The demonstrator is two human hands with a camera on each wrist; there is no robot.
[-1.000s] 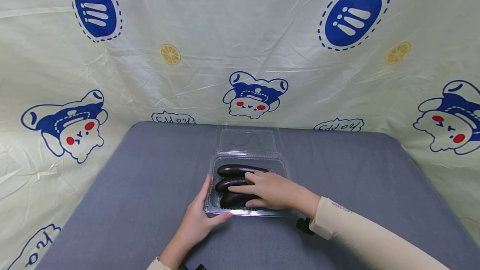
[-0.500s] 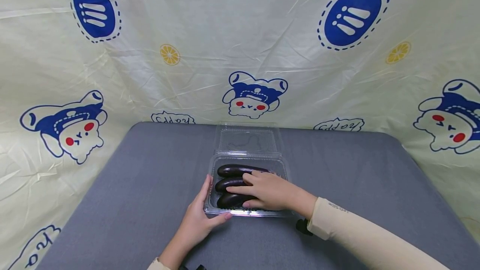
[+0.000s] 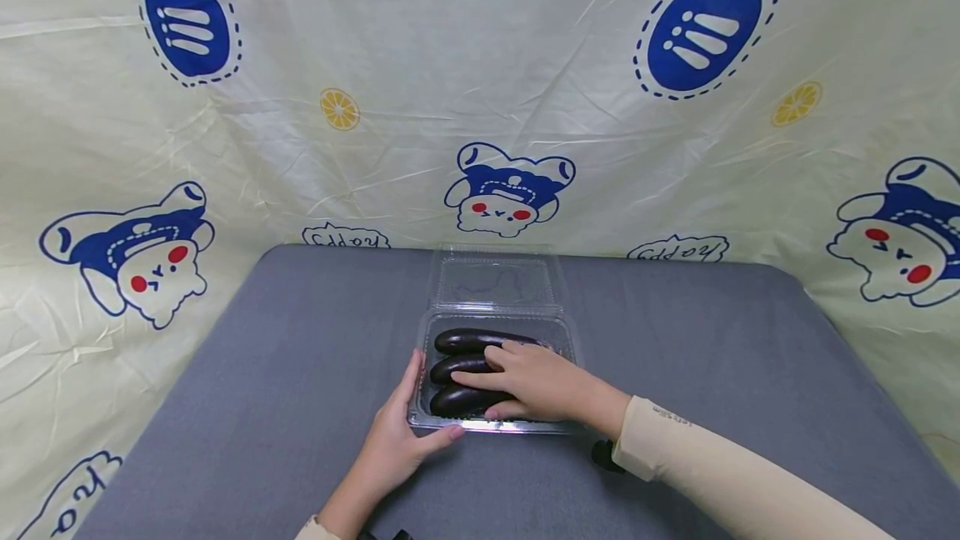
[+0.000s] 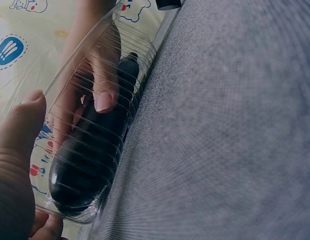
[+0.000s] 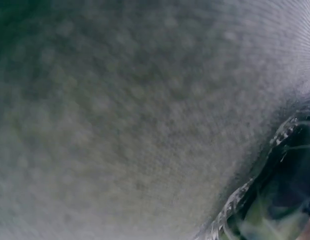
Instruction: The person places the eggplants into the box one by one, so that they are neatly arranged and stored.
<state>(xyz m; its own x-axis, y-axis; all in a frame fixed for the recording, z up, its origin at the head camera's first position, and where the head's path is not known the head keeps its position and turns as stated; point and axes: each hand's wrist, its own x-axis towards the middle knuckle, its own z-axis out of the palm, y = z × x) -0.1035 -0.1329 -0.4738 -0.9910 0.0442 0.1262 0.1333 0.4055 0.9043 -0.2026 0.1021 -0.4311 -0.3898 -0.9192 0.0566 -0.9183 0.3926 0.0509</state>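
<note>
Three dark purple eggplants lie side by side in a clear plastic clamshell container (image 3: 558,428): a far one (image 3: 468,342), a middle one (image 3: 453,370) and a near one (image 3: 468,402). My right hand (image 3: 547,382) reaches over their right ends. In the left wrist view, its thumb (image 4: 105,95) lies against the near eggplant (image 4: 90,155), with the other fingers on the far side. My left hand (image 3: 397,436) holds the container's front left corner, thumb on the front edge and fingers along the left side. The right wrist view catches only the container's corner and a dark eggplant end (image 5: 290,175).
The container's clear lid (image 3: 495,277) lies folded back behind it. Grey cloth (image 3: 315,357) covers the table, and a printed curtain (image 3: 420,107) hangs around its back and sides.
The near eggplant has slid slightly left, and my right hand has shifted a little left with it. My left hand and the container have stayed in place.
</note>
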